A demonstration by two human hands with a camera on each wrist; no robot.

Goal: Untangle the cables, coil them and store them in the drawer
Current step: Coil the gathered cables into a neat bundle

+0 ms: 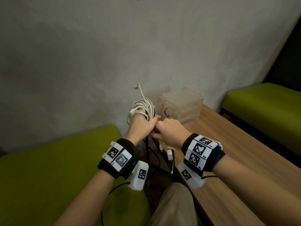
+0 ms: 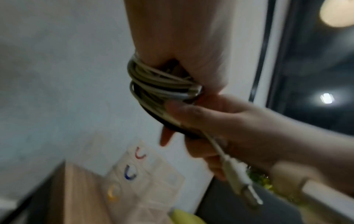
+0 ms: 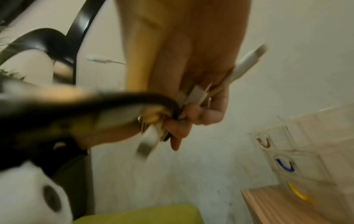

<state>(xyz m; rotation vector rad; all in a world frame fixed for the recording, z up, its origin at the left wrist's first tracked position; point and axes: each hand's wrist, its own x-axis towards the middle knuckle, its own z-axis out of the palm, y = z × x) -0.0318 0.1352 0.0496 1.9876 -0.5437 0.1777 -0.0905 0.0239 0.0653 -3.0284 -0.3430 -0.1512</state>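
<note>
A coil of white cable (image 1: 141,107) is wound round my left hand (image 1: 145,124), raised in front of the wall; its fingers curl over the loops (image 2: 159,82). One white end (image 1: 140,90) sticks up from the coil. My right hand (image 1: 165,128) is right beside the left and grips a bunch of cable ends (image 3: 193,97), white and black, with a white plug (image 3: 249,60) poking out. Black cables (image 1: 152,154) and a white plug (image 1: 169,154) hang below both hands. The clear drawer unit (image 1: 183,108) stands shut on the table, just behind my right hand.
The drawer unit has red (image 3: 264,143), blue (image 3: 285,166) and yellow (image 3: 298,193) handles. It sits at the wall end of a wooden table (image 1: 231,144). Green cushioned benches lie at left (image 1: 48,168) and far right (image 1: 263,101). My knee (image 1: 175,204) is below.
</note>
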